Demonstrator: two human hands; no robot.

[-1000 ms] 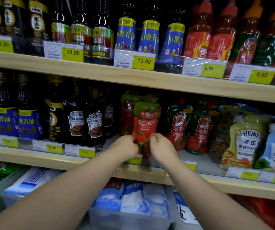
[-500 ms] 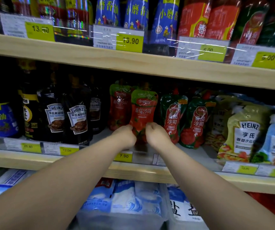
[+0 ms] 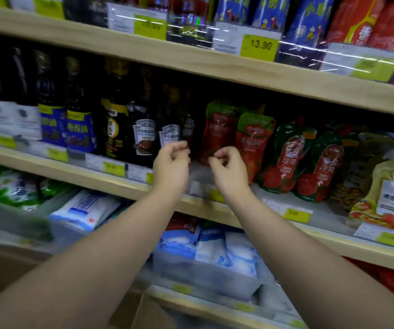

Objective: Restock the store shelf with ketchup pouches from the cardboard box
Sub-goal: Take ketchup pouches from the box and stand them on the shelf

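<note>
**Red pouches upright on the middle shelf, both hands empty in front**

Red-and-green ketchup pouches stand in a row on the pale wooden middle shelf point(image 3: 215, 206). The front pouch point(image 3: 253, 148) is upright, with a second one point(image 3: 217, 131) just behind and to its left. Further right are two darker green-topped tomato pouches point(image 3: 283, 160) point(image 3: 321, 167), then a yellow Heinz salad-dressing pouch point(image 3: 390, 191).

Both bare hands hover in front of the shelf edge, near each other but apart. The left hand point(image 3: 171, 167) is loosely curled, fingers bent inward, holding nothing; it sits before the dark Heinz sauce bottles point(image 3: 143, 136). The right hand point(image 3: 229, 172) is also half-closed and empty, just left of the front pouch's lower part; whether it touches the pouch cannot be told.

Yellow price tags line the shelf rails; one on the upper shelf reads 13.90 point(image 3: 260, 46). Blue-and-white bags point(image 3: 215, 248) fill the shelf below. The view is motion-blurred.
</note>
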